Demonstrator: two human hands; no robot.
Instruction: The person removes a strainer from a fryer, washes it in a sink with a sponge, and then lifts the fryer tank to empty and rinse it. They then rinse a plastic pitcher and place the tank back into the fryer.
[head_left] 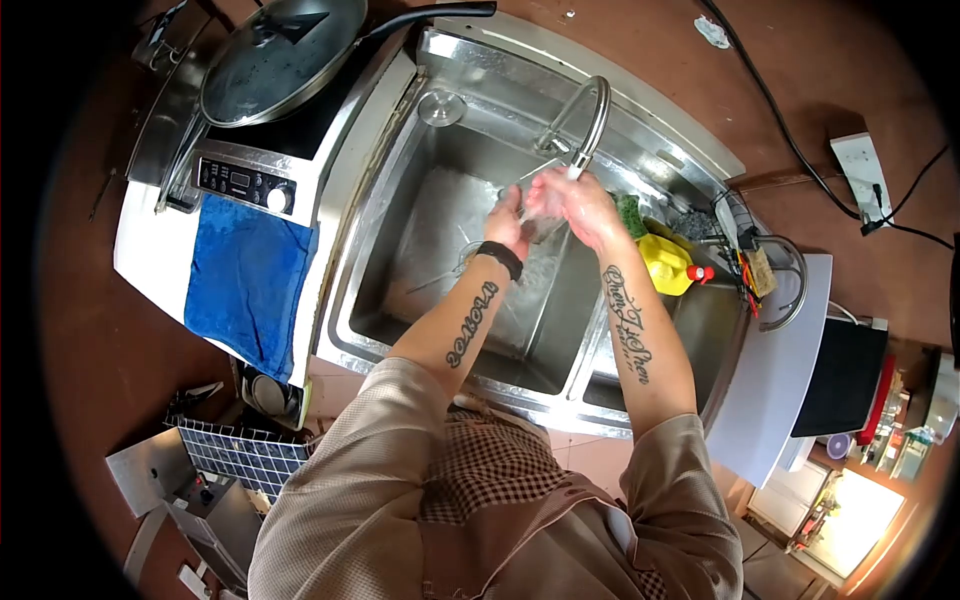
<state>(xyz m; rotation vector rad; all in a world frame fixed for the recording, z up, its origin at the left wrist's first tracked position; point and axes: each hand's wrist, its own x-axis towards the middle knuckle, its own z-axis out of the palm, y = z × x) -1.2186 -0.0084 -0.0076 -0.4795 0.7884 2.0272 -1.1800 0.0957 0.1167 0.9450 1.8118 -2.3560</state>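
Observation:
Both my hands are inside the steel sink (430,230), below the curved faucet (600,105), with water running over them. My left hand (508,225), a dark band at its wrist, has its fingers stretched up beside the stream. Directly under the spout is my right hand (588,205), its fingers reaching left toward the left one and partly blurred by water. No held object shows in either hand. Near my right wrist lies a yellow bottle with a red cap (667,265), and a green scouring pad (629,215) sits behind it.
A lidded pan (285,65) sits on the cooktop at the upper left, its handle pointing toward the sink. A blue towel (250,285) hangs below the control panel (243,186). To the right are a power strip (862,175) with cables and a white counter (775,380).

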